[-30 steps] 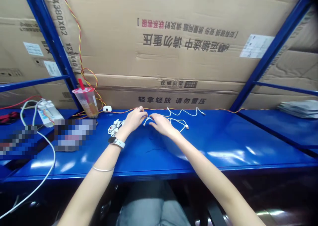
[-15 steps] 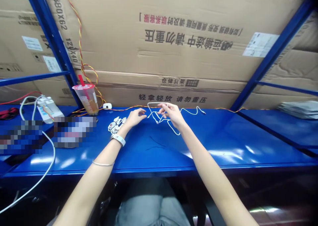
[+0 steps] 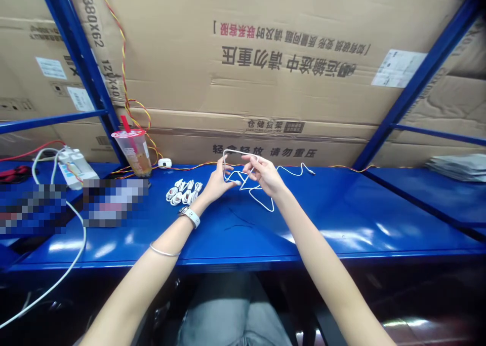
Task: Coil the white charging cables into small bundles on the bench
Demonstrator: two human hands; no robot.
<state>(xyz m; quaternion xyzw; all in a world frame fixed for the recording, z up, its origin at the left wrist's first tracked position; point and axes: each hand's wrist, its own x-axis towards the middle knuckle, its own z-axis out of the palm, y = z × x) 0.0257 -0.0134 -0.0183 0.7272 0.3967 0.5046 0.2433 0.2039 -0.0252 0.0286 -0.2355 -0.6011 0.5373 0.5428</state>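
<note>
A white cable point(image 3: 261, 203) with small plugs lies in loose loops on the blue table, and part of it is lifted. My right hand point(image 3: 267, 175) is closed on the lifted part, pinching it between thumb and fingers. My left hand point(image 3: 217, 183) is at the left side of the raised loop, thumb and fingers spread in a C shape around it. Whether its fingertips touch the cable I cannot tell. Left of that hand sit several coiled white cables point(image 3: 184, 192) in a row. Two thin black strands point(image 3: 241, 226) lie on the table nearer to me.
The blue tabletop point(image 3: 341, 209) has blue uprights and large cardboard boxes point(image 3: 288, 98) behind it. A drink cup point(image 3: 132, 152) with a red straw, a white power strip point(image 3: 77, 166) and a small white case point(image 3: 164, 162) stand left. Flat grey packets point(image 3: 459, 167) are stacked at right.
My left hand has moved right to the raised cable loop, uncovering more of the coiled cables. The right hand stays nearly in place, still holding the cable.
</note>
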